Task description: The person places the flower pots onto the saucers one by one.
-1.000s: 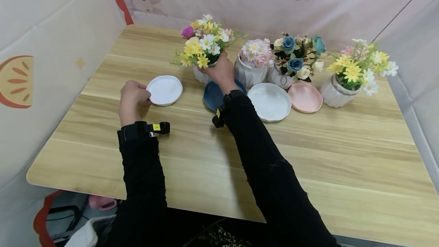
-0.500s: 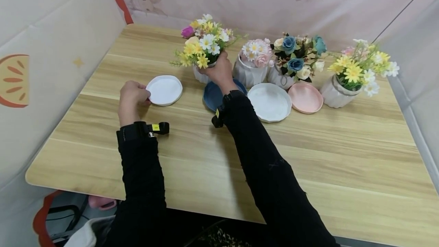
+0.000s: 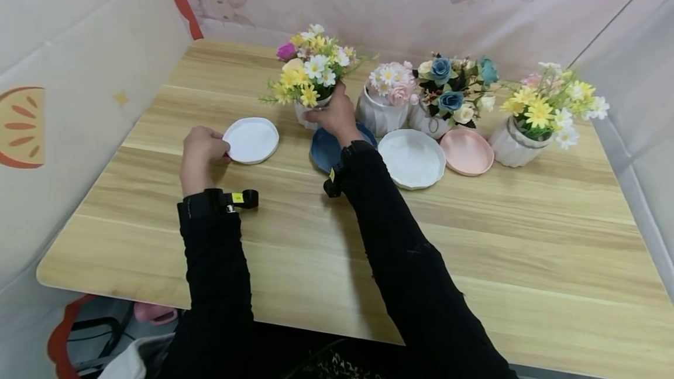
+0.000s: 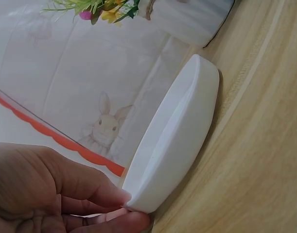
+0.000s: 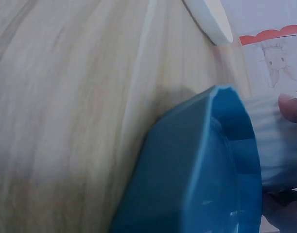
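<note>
In the head view my left hand (image 3: 202,148) pinches the left rim of a small white saucer (image 3: 251,140) lying on the table. The left wrist view shows the thumb on top of that saucer's edge (image 4: 180,141), fingers beneath. My right hand (image 3: 339,114) holds a white ribbed flowerpot (image 3: 304,116) with yellow, white and magenta flowers (image 3: 313,69). Partly under the right wrist lies a dark blue saucer (image 3: 323,148), close in front of the pot. From the right wrist, the blue saucer's wall (image 5: 187,160) covers part of the pot (image 5: 274,141), and the fingers show only in part.
Right of the right hand stand a pot of pink and white flowers (image 3: 381,113), one with blue roses (image 3: 429,121) and another with yellow flowers (image 3: 516,145). Before them lie a larger white plate (image 3: 412,158) and a pink saucer (image 3: 468,152). Fabric walls enclose the table (image 3: 316,250).
</note>
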The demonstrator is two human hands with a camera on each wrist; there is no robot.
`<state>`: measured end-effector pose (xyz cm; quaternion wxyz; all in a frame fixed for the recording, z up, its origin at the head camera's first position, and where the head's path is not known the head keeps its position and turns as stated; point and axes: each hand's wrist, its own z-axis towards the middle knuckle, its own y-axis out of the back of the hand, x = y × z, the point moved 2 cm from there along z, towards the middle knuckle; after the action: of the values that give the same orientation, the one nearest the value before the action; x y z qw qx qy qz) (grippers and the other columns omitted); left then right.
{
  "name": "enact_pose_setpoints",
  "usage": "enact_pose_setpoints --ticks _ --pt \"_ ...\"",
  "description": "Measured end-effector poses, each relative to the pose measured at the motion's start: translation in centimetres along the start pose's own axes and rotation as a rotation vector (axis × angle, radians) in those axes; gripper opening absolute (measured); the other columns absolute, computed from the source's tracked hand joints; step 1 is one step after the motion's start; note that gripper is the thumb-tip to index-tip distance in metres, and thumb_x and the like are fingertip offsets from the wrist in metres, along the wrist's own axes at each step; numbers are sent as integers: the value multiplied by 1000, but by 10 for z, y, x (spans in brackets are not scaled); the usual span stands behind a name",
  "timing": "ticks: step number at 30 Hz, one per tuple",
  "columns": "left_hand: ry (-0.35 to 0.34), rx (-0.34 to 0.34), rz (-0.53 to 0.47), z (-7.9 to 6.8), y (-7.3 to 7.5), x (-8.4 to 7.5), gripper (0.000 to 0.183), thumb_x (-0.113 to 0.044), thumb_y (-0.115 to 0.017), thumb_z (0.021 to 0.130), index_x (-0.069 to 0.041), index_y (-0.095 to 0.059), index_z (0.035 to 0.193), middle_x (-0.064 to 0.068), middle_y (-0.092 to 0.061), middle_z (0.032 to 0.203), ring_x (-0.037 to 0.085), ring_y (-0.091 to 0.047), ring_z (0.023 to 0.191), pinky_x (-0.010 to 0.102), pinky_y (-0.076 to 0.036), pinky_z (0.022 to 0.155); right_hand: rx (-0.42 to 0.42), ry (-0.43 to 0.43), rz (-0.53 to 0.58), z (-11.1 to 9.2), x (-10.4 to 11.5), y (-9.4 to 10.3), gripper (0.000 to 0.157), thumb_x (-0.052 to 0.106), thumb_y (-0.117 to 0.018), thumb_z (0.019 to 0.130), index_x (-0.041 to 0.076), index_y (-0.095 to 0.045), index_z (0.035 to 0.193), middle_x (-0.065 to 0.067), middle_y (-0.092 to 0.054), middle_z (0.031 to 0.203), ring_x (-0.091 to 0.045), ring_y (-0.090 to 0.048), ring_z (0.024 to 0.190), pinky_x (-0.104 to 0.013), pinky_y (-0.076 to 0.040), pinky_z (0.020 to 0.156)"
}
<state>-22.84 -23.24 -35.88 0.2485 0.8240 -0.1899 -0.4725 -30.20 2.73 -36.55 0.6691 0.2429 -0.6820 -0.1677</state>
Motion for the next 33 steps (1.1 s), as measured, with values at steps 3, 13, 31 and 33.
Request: enact_pose_setpoints --ticks 3,13,31,33 --pt "2 0 -2 1 0 0 38 -1 -48 88 10 -50 125 21 -55 101 11 -60 61 27 -49 68 -1 5 4 0 1 -1 100 31 -75 79 6 -6 148 -16 -32 143 -26 -34 129 -29 -34 99" --pt "-32 -1 4 1 3 3 36 0 -49 86 11 -52 121 18 -57 92 10 -60 59 25 -50 63 -56 53 91 -4 1 -3 101 27 -76 78 7 -6 148 -14 -29 145 -23 -32 131 -25 -30 101" --pt "-26 15 -42 2 1 4 37 0 -49 87 10 -50 123 18 -57 93 10 -61 60 25 -51 63 -112 91 113 -6 12 12 99 29 -76 77 10 -11 149 -12 -29 145 -20 -30 130 -22 -28 100" --pt "-31 16 -43 2 0 4 37 0 -49 87 10 -50 122 17 -57 91 10 -61 59 25 -52 63 -113 90 110 -6 11 11 98 29 -76 76 10 -13 148 -12 -30 144 -20 -32 130 -22 -29 100"
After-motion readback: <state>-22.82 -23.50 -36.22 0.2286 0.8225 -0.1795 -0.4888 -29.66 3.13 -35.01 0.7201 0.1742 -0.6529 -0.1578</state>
